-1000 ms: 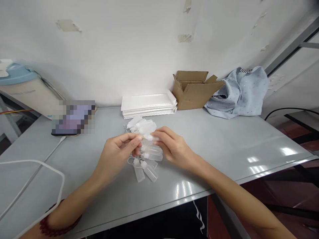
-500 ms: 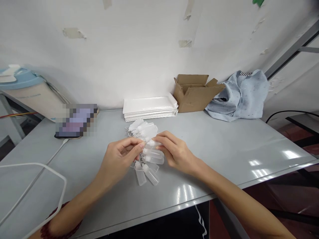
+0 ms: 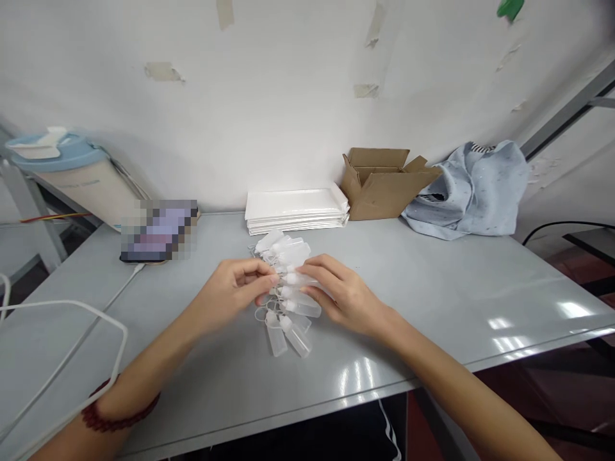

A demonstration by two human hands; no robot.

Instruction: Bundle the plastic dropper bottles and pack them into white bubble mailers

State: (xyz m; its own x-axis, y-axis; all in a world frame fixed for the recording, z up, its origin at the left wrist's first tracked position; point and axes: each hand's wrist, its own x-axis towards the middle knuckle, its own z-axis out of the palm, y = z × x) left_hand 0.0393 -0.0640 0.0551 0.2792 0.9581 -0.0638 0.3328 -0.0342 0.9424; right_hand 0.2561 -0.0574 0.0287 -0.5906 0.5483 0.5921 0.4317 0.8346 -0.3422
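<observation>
Several small translucent plastic bottles [image 3: 296, 330] with white necks and thin loops lie in a fanned bunch on the grey table [image 3: 408, 282]. My left hand [image 3: 240, 287] is at the left of the bunch, thumb and index finger pinched at the neck end of one bottle. What those fingertips hold is too small to make out. My right hand [image 3: 343, 291] is on the other side, with its fingers and thumb around the body of that same small bottle [image 3: 296, 279]. The bottle lies sideways, its neck toward my left hand, and its far end is partly hidden by my fingers.
Behind the bunch sits a stack of white padded envelopes [image 3: 293, 208]. Right of it are an open cardboard box [image 3: 384, 192] and a light-blue cloth [image 3: 494, 192]. At left are a blurred-out phone [image 3: 161, 232], its white cable [image 3: 113, 301] and a large lidded cup [image 3: 81, 186].
The view has shifted slightly, so everything appears a little further right. My right thumb and fingers have spread a little wider around the bottle. My left hand keeps its pinch.
</observation>
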